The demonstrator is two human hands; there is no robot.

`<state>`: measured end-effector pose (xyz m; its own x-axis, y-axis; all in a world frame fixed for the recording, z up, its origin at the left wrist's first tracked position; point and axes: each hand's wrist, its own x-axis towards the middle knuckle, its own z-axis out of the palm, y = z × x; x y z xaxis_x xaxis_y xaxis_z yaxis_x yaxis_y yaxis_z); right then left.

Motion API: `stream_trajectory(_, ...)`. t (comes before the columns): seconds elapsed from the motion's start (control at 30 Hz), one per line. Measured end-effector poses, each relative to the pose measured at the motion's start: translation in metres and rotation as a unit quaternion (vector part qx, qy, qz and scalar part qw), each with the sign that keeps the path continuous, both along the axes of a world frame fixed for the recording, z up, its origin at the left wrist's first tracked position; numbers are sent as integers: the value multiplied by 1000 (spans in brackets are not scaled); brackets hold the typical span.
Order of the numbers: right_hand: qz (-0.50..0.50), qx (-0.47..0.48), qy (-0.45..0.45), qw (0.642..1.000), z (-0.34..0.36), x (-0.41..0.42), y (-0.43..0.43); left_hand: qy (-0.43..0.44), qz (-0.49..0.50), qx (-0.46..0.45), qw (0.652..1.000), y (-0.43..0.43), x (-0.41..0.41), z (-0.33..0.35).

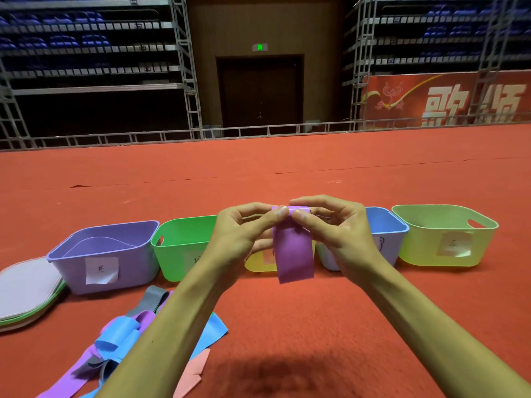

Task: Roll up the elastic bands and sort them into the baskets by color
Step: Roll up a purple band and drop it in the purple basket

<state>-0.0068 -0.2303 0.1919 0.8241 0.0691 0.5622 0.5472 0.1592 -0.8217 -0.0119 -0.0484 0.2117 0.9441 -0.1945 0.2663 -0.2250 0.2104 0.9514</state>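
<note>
Our left hand (pixel 244 228) and right hand (pixel 336 225), each in a pinching grip, hold the rolled top of a purple band (pixel 293 254); its tail hangs before a row of baskets (pixel 71 272) on the red carpet (pixel 330 317).

The left hand (pixel 241 234) and right hand (pixel 336 225) pinch the rolled top of a purple band (pixel 293 254), its tail hanging below the grip. Just behind the grip stand five baskets (pixel 172 262) in a row. Loose bands (pixel 123 334) lie lower left on the red carpet (pixel 316 311).
</note>
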Motion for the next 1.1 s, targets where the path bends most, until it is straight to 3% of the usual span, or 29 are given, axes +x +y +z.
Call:
stream_trajectory(0.3,61,4,99,993,0,0,4,-29,-3,-22,999,4,0,-3)
stream_trajectory(0.47,41,21,64,997,-3,0,5,-30,-1,-27,999,3,-2,-9)
stream_trajectory(0.67,40,10,37,998,-3,-3,4,30,-14,-4,999,1,-1,-5)
stream_trajectory(0.93,40,13,85,995,-5,-1,4,-15,21,-18,1000,2,0,-11)
stream_trajectory(1.1,12,17,64,998,-6,-2,7,-32,16,-11,999,3,-1,-14)
